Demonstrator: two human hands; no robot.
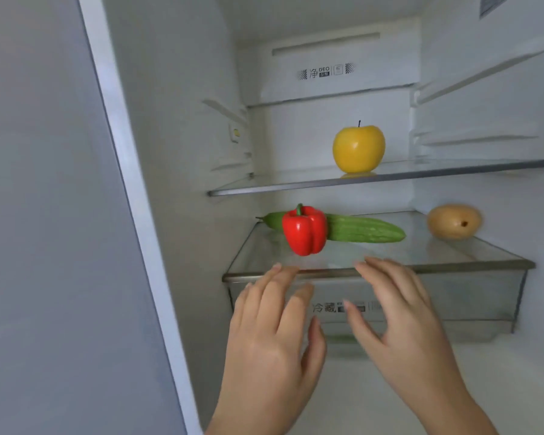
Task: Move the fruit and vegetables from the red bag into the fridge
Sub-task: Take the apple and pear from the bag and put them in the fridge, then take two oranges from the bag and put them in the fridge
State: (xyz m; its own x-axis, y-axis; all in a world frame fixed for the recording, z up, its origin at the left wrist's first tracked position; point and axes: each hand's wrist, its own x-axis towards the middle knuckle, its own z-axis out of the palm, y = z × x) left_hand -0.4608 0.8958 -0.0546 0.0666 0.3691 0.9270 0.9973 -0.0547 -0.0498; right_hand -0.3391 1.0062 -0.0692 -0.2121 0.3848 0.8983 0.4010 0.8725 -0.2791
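In the head view, the fridge [176, 120] already holds a yellow apple [358, 149] at twelve o'clock, a red pepper [305, 230] touching a green gourd [365, 229] mid-frame, and a tan fruit [454, 221] at three. At six o'clock the left hand [274, 334] and right hand [399, 318] hover spread and empty. The red bag is out of sight, so I cannot tell what remains.

Fridge [176, 120] in front of you; flat panel [44, 215] at your left. Upper shelf [296, 183]: apple [358, 149] upright, about mid-width. Lower shelf [421, 252] beneath it: pepper [305, 230] left of middle; gourd [365, 229] lying crosswise just behind pepper, running left to right; round fruit [454, 221] at far right, well apart from both. Drawer [468, 299] directly under lower shelf. Your left hand [270, 340] and right hand [402, 324] side by side, nearest you, before drawer front, fingertips up at lower shelf's front edge.
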